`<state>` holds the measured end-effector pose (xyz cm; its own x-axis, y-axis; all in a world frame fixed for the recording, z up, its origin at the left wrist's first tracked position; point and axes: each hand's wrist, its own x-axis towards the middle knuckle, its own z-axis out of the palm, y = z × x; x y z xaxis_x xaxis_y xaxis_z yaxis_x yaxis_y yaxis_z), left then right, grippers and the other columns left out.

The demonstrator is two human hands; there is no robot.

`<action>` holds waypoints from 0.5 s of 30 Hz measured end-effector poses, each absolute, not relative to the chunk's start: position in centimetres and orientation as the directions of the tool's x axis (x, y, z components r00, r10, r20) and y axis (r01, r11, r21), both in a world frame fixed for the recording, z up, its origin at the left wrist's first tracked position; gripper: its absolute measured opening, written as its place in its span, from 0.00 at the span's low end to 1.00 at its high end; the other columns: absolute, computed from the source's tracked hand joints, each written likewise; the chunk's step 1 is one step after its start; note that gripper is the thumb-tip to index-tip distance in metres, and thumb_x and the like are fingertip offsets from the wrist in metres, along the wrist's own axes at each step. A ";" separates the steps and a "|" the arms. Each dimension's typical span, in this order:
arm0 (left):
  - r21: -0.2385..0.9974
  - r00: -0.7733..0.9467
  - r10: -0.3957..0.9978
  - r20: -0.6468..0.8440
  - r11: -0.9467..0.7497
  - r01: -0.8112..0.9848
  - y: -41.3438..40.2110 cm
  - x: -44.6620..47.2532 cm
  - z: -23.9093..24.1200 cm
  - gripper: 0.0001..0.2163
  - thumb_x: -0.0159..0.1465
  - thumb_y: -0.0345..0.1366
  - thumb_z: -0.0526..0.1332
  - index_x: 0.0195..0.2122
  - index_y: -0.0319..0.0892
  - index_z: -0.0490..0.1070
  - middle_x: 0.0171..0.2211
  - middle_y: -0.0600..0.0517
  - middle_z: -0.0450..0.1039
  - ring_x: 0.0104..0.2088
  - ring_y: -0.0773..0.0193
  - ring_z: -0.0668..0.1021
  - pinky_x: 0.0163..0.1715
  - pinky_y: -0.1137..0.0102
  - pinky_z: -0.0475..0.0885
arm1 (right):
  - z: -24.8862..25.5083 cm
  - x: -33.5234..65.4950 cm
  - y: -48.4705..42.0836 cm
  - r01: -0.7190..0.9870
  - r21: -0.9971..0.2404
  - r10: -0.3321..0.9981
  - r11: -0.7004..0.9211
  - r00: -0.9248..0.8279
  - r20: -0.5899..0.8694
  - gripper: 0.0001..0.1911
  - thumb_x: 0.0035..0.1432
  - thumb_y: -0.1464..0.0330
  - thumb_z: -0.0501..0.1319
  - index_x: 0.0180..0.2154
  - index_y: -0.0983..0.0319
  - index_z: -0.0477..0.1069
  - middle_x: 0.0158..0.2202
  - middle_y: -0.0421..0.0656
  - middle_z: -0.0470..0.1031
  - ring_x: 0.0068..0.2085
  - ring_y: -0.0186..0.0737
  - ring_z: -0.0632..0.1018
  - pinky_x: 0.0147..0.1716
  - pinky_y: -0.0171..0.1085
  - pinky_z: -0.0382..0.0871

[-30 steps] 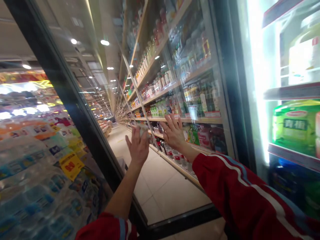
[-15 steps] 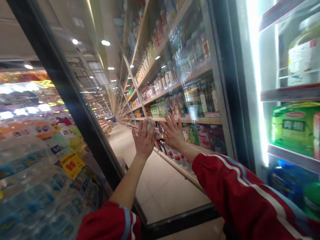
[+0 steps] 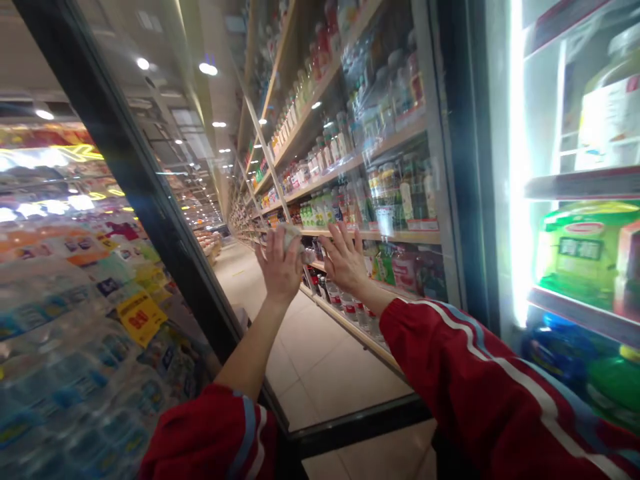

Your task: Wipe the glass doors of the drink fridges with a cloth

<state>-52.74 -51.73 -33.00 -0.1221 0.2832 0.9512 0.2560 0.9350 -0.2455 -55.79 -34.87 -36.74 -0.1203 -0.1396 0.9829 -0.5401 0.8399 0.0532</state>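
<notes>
A glass door with a dark frame stands open in front of me. My left hand presses a crumpled whitish cloth against the glass, its fingers over the cloth. To the right of it, my right hand lies on the glass with the fingers spread and nothing gripped. Part of the cloth is hidden behind the left fingers.
Lit cooler shelves with a green package and bottles are at right. Stacked water packs with a yellow price sign stand at left. Shelves of bottles and a tiled floor show in the glass.
My left hand has shifted slightly left and up on the glass with the cloth. My right hand stays spread on the door, almost in the same spot.
</notes>
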 end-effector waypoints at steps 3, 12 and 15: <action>-0.320 -0.134 0.365 0.921 0.907 0.273 -51.5 -52.9 -33.7 0.15 0.63 0.38 0.54 0.51 0.46 0.68 0.60 0.44 0.59 0.63 0.54 0.56 0.62 0.50 0.41 | -36.8 -55.7 -34.4 -0.531 0.092 -0.170 0.842 -0.100 0.980 0.27 0.58 0.68 0.52 0.60 0.60 0.56 0.64 0.48 0.52 0.66 0.47 0.46 0.61 0.55 0.39; -0.070 0.006 0.070 0.998 0.983 0.172 -54.8 -52.3 -30.4 0.18 0.65 0.39 0.52 0.55 0.40 0.64 0.63 0.39 0.50 0.64 0.49 0.52 0.60 0.46 0.44 | -34.7 -57.3 -30.9 -0.449 -0.006 -0.019 0.893 -0.052 0.998 0.26 0.60 0.66 0.48 0.60 0.60 0.56 0.64 0.47 0.52 0.66 0.45 0.47 0.62 0.55 0.36; -0.234 0.001 0.238 0.971 0.954 0.185 -51.2 -53.2 -31.1 0.17 0.65 0.40 0.52 0.54 0.43 0.65 0.62 0.42 0.54 0.64 0.53 0.52 0.61 0.49 0.44 | -34.5 -57.4 -30.7 -0.440 -0.016 -0.013 0.898 -0.063 0.998 0.28 0.60 0.66 0.48 0.61 0.61 0.53 0.64 0.47 0.51 0.66 0.46 0.48 0.62 0.55 0.37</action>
